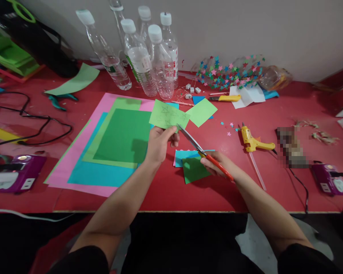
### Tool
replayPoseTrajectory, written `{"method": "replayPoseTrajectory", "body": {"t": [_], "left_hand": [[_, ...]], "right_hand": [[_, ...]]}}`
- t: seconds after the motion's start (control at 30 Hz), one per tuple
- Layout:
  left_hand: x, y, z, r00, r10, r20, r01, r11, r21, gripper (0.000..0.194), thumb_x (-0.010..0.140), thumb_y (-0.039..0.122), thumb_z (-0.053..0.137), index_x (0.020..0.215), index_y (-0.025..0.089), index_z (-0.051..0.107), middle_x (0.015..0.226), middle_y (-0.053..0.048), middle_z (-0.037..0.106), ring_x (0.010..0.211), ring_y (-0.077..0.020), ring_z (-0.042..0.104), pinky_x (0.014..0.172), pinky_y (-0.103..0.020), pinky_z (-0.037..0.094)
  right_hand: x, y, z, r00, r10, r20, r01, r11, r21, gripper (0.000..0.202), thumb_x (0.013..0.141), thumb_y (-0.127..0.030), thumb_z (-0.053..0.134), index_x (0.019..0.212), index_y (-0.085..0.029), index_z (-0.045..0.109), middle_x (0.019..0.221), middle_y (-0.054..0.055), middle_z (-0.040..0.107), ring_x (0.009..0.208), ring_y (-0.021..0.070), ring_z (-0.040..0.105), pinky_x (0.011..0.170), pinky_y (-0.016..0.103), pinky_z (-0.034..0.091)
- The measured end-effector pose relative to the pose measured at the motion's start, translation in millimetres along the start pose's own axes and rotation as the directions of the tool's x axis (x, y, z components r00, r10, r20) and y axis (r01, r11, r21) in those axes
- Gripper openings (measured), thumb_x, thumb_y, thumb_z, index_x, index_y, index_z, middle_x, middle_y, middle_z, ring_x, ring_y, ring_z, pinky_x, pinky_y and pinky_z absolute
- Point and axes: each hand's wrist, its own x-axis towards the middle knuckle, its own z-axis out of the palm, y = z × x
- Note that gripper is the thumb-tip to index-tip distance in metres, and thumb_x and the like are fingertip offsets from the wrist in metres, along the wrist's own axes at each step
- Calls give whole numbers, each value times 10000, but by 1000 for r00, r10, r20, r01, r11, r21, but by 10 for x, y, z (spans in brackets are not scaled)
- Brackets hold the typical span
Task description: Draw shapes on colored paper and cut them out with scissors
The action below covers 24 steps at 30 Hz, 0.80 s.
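Observation:
Between its thumb and fingers, my left hand (161, 144) pinches a light green paper (169, 114) with stars drawn on it in dark lines. My right hand (217, 163) is closed round the red handles of the scissors (199, 147), whose tips meet the paper's lower edge close to my left thumb. Below the scissors, small blue and dark green sheets (194, 170) lie on the red table (165, 194). A second light green piece (202, 112) rests just right of the held paper. Large dark green, blue and pink sheets (120, 135) are stacked to the left.
Several clear bottles (161, 70) stand at the back. A yellow glue gun (253, 141), a yellow cutter (229, 98) and a star-filled bottle (230, 72) lie to the right. Purple power strips (25, 173) and black cables are at both sides; teal pliers (57, 102) lie back left.

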Motion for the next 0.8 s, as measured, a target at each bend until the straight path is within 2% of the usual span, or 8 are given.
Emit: {"method": "replayPoseTrajectory", "body": {"t": [0.2,0.37,0.57,0.7,0.8], "left_hand": [[-65,-65,16,999,41,-28,-39,997,63,301,813,298,584,540,172,574,483,24,547,412,-70,486,418,-207,382],[-113,-42,58,995,98,-8,-97,990,99,321,843,309,567,552,173,556,491,31,535,426,-65,481,433,-203,392],[-117,-23,63,995,97,-7,-95,990,109,317,844,298,567,554,171,556,496,30,532,435,-65,487,445,-202,400],[-96,-52,2,996,92,16,-93,989,118,320,838,306,578,545,178,561,478,28,521,428,-71,475,418,-201,378],[-68,-47,-59,997,72,34,-76,987,139,306,815,309,595,539,180,568,470,27,514,411,-71,451,385,-199,348]], "right_hand": [[-8,81,-12,996,-67,64,67,998,5,485,874,-619,478,648,-194,415,443,-67,423,378,61,384,389,199,276],[-18,83,27,997,-60,51,60,998,17,492,864,-641,488,670,-194,422,455,-64,440,390,63,395,384,194,277],[-48,61,40,997,-48,59,48,999,-12,518,866,-672,451,677,-190,433,463,-62,428,390,62,384,392,198,280],[-65,10,-24,989,-121,89,125,991,-44,502,844,-640,526,653,-190,412,496,-59,420,433,58,371,419,201,271],[-61,1,-60,990,-119,78,123,991,-48,472,828,-613,572,685,-190,419,505,-67,420,447,58,364,435,202,273]]}}
